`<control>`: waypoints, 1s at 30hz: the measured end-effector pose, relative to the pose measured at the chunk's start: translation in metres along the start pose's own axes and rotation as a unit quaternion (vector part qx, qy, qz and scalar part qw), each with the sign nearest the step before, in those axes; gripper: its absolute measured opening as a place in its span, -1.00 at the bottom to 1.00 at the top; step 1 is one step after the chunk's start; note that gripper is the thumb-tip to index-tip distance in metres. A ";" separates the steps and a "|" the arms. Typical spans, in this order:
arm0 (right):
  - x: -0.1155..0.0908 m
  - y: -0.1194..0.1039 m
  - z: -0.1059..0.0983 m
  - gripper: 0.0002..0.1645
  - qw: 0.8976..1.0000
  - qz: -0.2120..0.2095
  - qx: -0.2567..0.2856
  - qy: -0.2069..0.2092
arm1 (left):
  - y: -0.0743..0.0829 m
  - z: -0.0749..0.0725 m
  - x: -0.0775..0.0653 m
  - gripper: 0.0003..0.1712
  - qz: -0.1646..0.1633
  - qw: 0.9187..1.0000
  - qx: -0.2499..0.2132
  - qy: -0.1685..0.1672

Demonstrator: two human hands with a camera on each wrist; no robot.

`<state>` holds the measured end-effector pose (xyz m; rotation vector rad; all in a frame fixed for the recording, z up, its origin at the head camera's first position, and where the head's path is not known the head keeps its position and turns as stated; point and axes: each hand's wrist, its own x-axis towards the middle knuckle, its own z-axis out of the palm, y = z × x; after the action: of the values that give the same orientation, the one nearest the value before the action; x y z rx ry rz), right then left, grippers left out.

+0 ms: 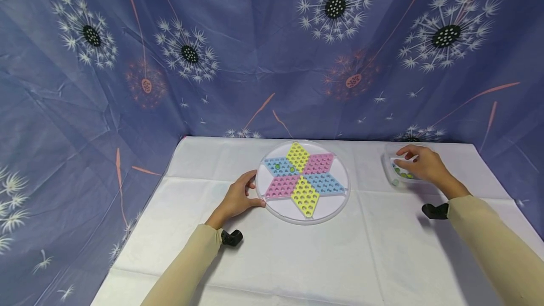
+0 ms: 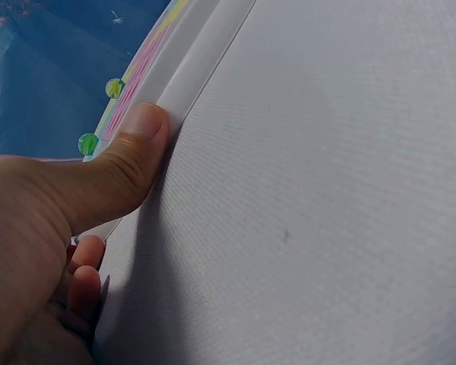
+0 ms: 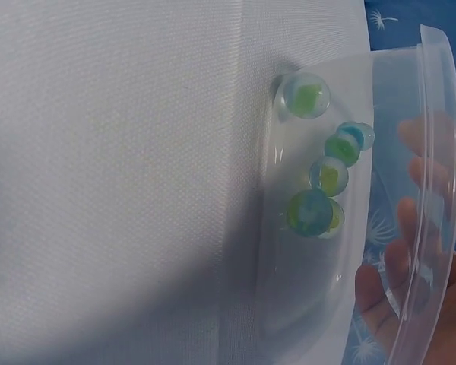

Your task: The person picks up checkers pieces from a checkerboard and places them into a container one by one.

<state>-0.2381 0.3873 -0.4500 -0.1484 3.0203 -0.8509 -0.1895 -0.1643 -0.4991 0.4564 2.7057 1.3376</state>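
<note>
A round white Chinese checkers board (image 1: 278, 206) with a pink, blue and yellow star lies on the table. My left hand (image 1: 236, 197) holds its left rim, the thumb below and the fingers curled farther up the edge. Two marbles, one green (image 2: 88, 144) and one yellow-green (image 2: 115, 88), stand in holes of the upper-left blue point. At the right, my right hand (image 1: 425, 164) reaches over a clear plastic container (image 1: 386, 166), its fingers loosely bent and apart. No marble shows between them. Several glass marbles (image 3: 308, 213) with green, yellow and blue swirls lie on the container's bottom.
A white cloth (image 1: 335, 259) covers the table. Behind and to the left hangs a blue curtain (image 1: 263, 60) with dandelion prints, close to the container's far side. Each wrist carries a small black camera (image 1: 231, 238).
</note>
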 end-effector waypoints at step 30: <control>0.004 -0.022 -0.007 -0.51 0.999 -0.033 -0.007 0.017 | 0.001 0.000 0.000 0.19 -0.007 1.000 0.003 0.003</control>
<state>-0.2401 0.3721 -0.4326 -0.2367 3.0691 -0.8452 -0.1889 -0.1638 -0.4981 0.4353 2.7131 1.3290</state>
